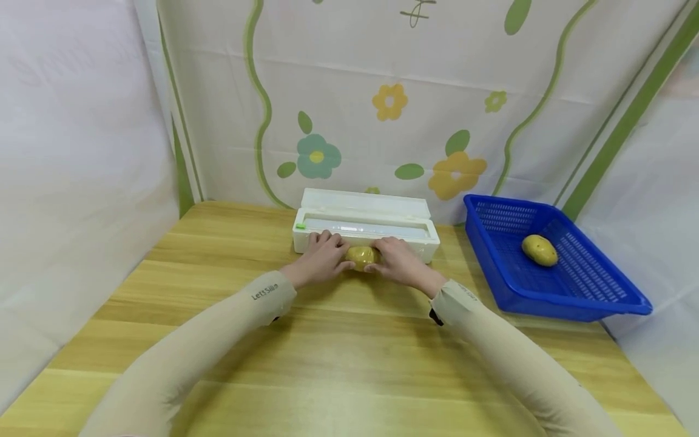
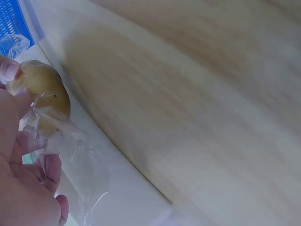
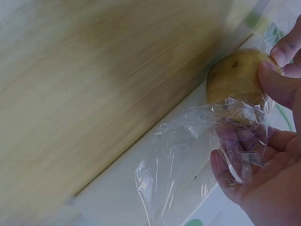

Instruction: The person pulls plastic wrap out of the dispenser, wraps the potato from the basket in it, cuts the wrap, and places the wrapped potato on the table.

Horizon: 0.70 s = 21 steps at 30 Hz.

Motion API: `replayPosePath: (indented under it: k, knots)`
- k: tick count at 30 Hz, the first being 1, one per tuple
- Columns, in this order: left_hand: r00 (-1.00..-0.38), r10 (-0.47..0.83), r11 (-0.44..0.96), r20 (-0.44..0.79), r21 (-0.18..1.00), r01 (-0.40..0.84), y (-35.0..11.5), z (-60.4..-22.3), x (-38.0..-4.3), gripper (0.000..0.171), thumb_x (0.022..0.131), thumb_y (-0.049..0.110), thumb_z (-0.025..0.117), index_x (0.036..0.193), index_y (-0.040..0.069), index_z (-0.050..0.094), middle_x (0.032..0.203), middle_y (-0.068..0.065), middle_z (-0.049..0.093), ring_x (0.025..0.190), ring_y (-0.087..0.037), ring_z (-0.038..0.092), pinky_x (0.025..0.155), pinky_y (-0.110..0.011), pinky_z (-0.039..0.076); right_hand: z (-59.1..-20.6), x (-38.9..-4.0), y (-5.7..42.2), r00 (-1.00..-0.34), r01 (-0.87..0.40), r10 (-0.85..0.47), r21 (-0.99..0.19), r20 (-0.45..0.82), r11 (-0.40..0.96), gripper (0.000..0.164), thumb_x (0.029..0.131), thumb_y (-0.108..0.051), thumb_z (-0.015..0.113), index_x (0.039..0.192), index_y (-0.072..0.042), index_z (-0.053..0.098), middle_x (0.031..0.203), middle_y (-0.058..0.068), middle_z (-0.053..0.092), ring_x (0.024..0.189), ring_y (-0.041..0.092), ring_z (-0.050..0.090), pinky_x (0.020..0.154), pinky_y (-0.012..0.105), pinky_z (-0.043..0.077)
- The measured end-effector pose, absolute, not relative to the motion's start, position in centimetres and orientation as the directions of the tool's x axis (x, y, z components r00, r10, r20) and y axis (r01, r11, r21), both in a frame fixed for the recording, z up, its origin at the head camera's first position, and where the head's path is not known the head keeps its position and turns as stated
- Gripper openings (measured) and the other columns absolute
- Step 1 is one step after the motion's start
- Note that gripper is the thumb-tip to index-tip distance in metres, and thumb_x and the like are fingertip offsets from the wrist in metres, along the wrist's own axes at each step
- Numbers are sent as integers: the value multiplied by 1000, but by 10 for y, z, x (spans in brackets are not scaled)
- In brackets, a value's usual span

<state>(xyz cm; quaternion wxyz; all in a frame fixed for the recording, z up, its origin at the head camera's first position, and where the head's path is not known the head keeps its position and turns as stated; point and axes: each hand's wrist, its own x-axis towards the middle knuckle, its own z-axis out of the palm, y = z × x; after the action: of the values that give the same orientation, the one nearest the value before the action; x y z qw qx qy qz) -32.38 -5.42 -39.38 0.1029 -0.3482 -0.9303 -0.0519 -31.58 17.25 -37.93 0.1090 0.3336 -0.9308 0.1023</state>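
Observation:
A yellow potato (image 1: 361, 257), partly covered in clear plastic wrap (image 3: 181, 136), is held between both hands just in front of a white cling film dispenser (image 1: 366, 224). My left hand (image 1: 322, 260) grips the potato's left end, thumb toward me and fingers on the far side. On the opposite end, my right hand (image 1: 401, 262) pinches the potato with thumb and fingers, and loose film drapes over its other fingers in the right wrist view. Crumpled film also hangs by the left fingers (image 2: 52, 172). The dispenser's lid (image 1: 366, 202) is raised, showing the roll inside.
A blue plastic basket (image 1: 508, 294) stands at the right of the wooden table (image 1: 327, 364), with another potato (image 1: 539, 250) in it. A flower-printed curtain (image 1: 360, 133) hangs behind the dispenser. A green slider (image 1: 300, 226) sits at the dispenser's left end.

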Motion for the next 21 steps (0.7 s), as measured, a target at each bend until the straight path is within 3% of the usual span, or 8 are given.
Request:
replayPosePath:
  k: [7, 12, 17, 21]
  knots:
    - [-763, 615, 767, 198, 71, 637, -52, -393, -322, 50, 100, 49, 50, 131, 11, 61, 126, -8, 53, 110, -28, 40, 93, -52, 28, -379, -318, 173, -765, -628, -594, -84, 249, 774, 51, 85, -35, 79, 117, 1, 63, 103, 12, 65, 93, 28, 60, 80, 45, 48]
    - [-787, 589, 777, 184, 140, 614, -53, -388, -321, 51, 99, 50, 53, 131, 12, 60, 121, -6, 59, 107, -26, 44, 93, -51, 27, -378, -316, 173, -773, -611, -590, -26, 233, 791, 52, 86, -41, 76, 119, -3, 64, 102, 9, 65, 92, 27, 60, 76, 45, 49]
    - [-811, 547, 787, 208, 203, 582, -53, -384, -320, 45, 94, 50, 62, 118, 13, 61, 104, 1, 66, 98, -22, 49, 95, -53, 25, -378, -313, 173, -728, -642, -621, 31, 292, 766, 50, 86, -41, 77, 113, 0, 66, 103, 14, 62, 86, 27, 59, 73, 40, 50]
    - [-814, 530, 796, 240, 189, 574, -53, -379, -320, 45, 92, 50, 65, 120, 14, 64, 112, -1, 66, 101, -24, 50, 94, -54, 27, -376, -314, 173, -686, -659, -633, 64, 359, 750, 48, 82, -38, 81, 105, 2, 69, 105, 18, 54, 80, 25, 54, 69, 37, 49]
